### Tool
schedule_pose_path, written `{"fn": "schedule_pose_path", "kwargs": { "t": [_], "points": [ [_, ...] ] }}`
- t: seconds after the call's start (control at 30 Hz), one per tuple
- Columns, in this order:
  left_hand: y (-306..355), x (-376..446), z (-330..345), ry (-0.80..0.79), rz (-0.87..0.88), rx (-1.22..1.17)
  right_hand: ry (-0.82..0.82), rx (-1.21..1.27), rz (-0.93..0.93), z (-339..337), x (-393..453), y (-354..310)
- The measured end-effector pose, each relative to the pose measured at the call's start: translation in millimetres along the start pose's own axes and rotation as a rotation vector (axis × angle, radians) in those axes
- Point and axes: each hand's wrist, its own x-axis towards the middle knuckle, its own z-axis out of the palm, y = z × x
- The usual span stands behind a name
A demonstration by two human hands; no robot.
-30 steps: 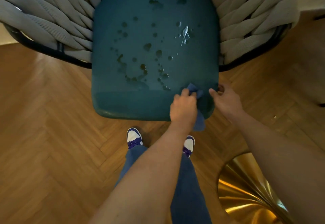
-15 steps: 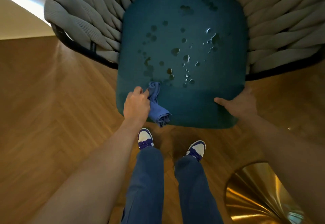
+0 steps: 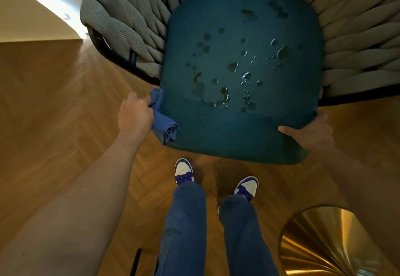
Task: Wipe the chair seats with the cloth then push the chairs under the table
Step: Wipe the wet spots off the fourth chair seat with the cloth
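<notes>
A chair with a teal seat cushion (image 3: 240, 128) and a grey woven rope back (image 3: 129, 28) stands in front of me. Several dark wet droplets (image 3: 232, 66) dot the middle of the seat. My left hand (image 3: 135, 116) grips a bunched blue cloth (image 3: 165, 125) at the seat's front left corner, pressed against the cushion's edge. At the front right corner my right hand (image 3: 307, 133) holds the cushion edge, thumb on top and fingers hidden beneath.
A herringbone wooden floor (image 3: 54, 113) lies all around. My feet in purple-and-white shoes (image 3: 184, 171) stand just before the chair. A shiny gold cone-shaped table base (image 3: 329, 243) sits at the lower right. A pale wall (image 3: 28, 22) shows at the upper left.
My left hand carried the cloth leftward from the seat's front right to its front left corner. My right hand settled on the front right edge. The view shifted so the chair sits further right.
</notes>
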Motion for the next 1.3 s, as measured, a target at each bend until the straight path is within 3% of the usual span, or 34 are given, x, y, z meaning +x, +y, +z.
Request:
{"fn": "schedule_pose_path", "kwargs": {
  "t": [0.13,0.43,0.73,1.07,1.3],
  "points": [
    [6,9,-3,0.005,-0.082,-0.136,-0.019,0.004,0.017,-3,-1,-3],
    [110,-12,29,0.062,-0.236,-0.458,-0.019,0.188,0.064,-21,1,-4],
    [237,-38,46,0.022,-0.066,-0.569,-0.06,0.332,0.091,-36,10,1],
    [378,-61,73,-0.202,0.296,-0.536,-0.102,0.434,0.124,-25,61,55],
    [399,-66,78,-0.209,0.443,-0.379,-0.081,0.405,0.155,-37,49,41]
  ]
}}
